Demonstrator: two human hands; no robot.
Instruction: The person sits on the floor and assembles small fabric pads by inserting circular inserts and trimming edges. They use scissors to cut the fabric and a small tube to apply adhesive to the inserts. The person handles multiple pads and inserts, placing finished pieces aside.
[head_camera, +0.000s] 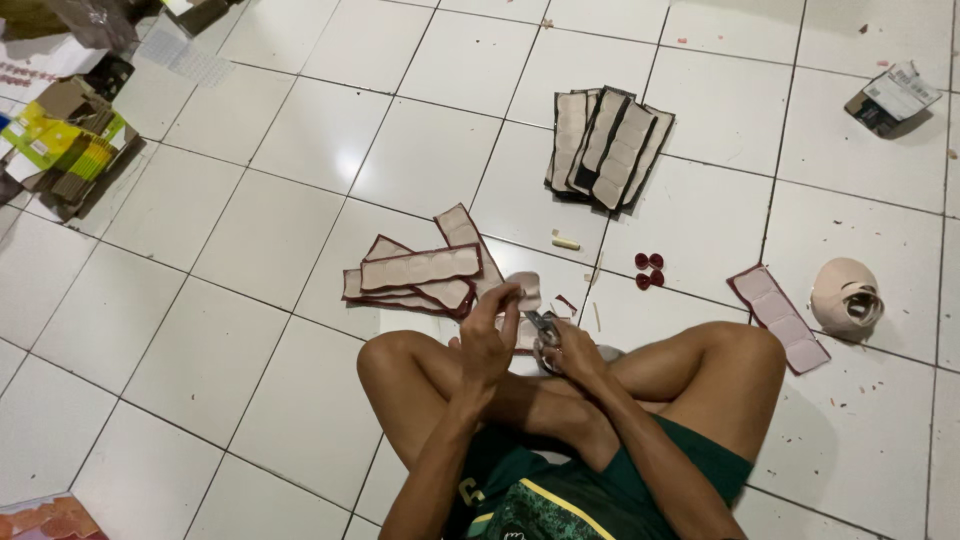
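Note:
I sit cross-legged on a white tiled floor. My left hand (489, 335) pinches a small beige padded piece (526, 290) with a dark red edge. My right hand (570, 350) grips scissors (543, 326), whose blades touch that piece. Just beyond my hands lies a loose pile of beige strips with red borders (420, 272). Farther off sits a stack of beige strips with black borders (607, 148).
A single red-edged strip (778, 317) lies right of my knee, next to a roll of beige tape (845, 297). Small red round bits (648, 269) and a pale stick (565, 240) lie ahead. Cardboard scraps (65, 140) clutter the far left; a folded packet (892, 97) sits far right.

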